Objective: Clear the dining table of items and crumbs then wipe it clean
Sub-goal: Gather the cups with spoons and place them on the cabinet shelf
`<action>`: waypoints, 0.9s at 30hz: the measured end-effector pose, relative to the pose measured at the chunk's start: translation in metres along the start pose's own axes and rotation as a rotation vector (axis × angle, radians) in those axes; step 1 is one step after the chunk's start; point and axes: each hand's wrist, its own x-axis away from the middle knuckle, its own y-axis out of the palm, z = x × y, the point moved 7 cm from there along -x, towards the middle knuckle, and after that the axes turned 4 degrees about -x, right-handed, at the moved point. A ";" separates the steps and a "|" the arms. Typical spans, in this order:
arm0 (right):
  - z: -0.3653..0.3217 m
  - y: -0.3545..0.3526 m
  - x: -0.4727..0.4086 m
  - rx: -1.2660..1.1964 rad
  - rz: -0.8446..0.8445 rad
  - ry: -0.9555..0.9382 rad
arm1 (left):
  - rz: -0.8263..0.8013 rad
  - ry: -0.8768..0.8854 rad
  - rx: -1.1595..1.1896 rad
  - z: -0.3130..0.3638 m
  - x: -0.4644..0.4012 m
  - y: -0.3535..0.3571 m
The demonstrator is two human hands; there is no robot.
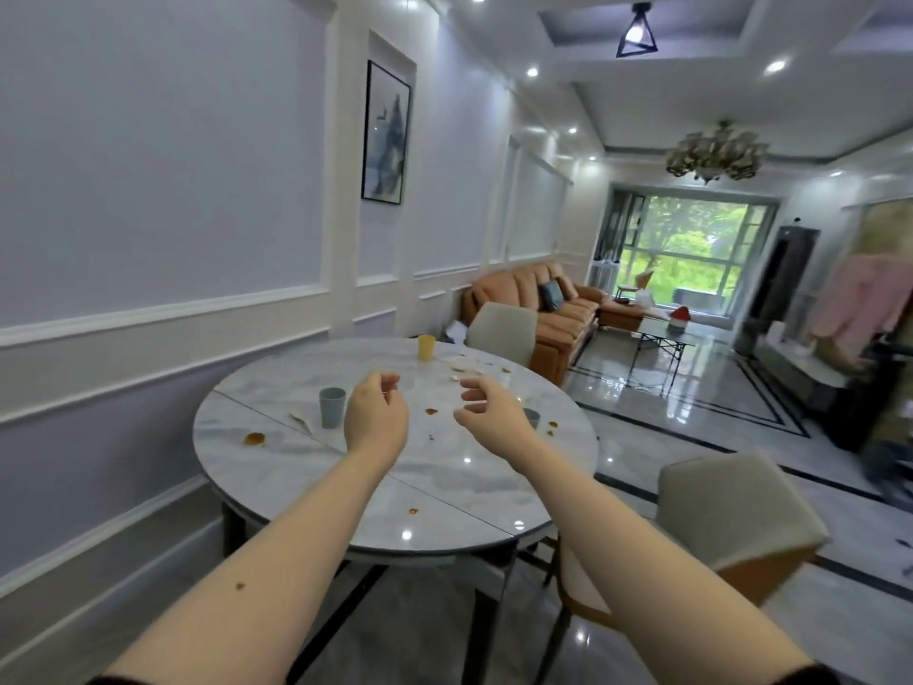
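Note:
A round marble dining table (474, 491) stands ahead of me. On it are a grey cup (331, 407) left of centre, a yellow cup (426, 347) at the far edge, and another grey cup (532, 417) partly hidden behind my right hand. Brown stains (254, 439) and small crumbs (431, 411) dot the top, and torn paper scraps (302, 420) lie beside the grey cup. My left hand (376, 417) and my right hand (489, 412) hover above the table's middle, fingers loosely curled, holding nothing.
One padded chair (731, 516) stands at the table's right near side, another chair (504, 331) at the far side. An orange sofa (543, 309) and a low coffee table (662, 338) sit beyond. The wall runs along the left.

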 end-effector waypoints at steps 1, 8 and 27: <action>0.012 -0.004 -0.007 0.000 0.013 0.021 | -0.025 -0.011 0.005 -0.003 -0.004 0.017; 0.072 -0.011 -0.060 0.024 0.057 0.115 | -0.127 -0.041 0.013 -0.027 -0.048 0.093; 0.136 0.067 -0.250 0.125 -0.015 0.207 | -0.220 -0.270 0.079 -0.152 -0.209 0.194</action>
